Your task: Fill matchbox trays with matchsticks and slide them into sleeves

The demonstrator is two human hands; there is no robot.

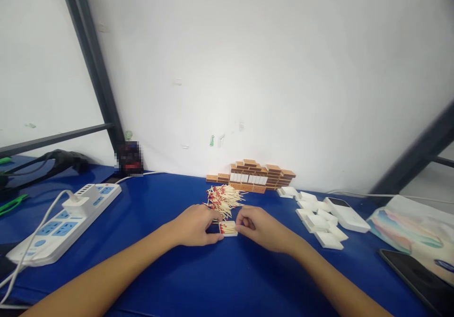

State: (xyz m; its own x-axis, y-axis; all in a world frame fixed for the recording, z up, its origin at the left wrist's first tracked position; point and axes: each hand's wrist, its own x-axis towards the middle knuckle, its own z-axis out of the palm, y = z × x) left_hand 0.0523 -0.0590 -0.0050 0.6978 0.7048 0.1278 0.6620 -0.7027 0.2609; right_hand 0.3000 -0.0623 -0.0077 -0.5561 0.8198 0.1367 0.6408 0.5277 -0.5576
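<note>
A small white matchbox tray point(229, 235) lies on the blue table, partly filled with red-tipped matches point(228, 227). My left hand point(196, 225) holds its left end between thumb and fingers. At the right end, my right hand point(260, 226) has its fingers curled in a pinch, close against the tray. Whatever those fingertips hold is too small or hidden to make out. Just behind the tray spreads a loose pile of matches point(223, 199), its near edge beside my left fingers.
Brown matchboxes point(273, 177) are stacked against the wall behind the pile. To the right are several white trays point(319, 222), a white device point(349, 217), a plastic packet point(404, 227) and a phone point(414, 274). A power strip point(67, 227) with cables lies left.
</note>
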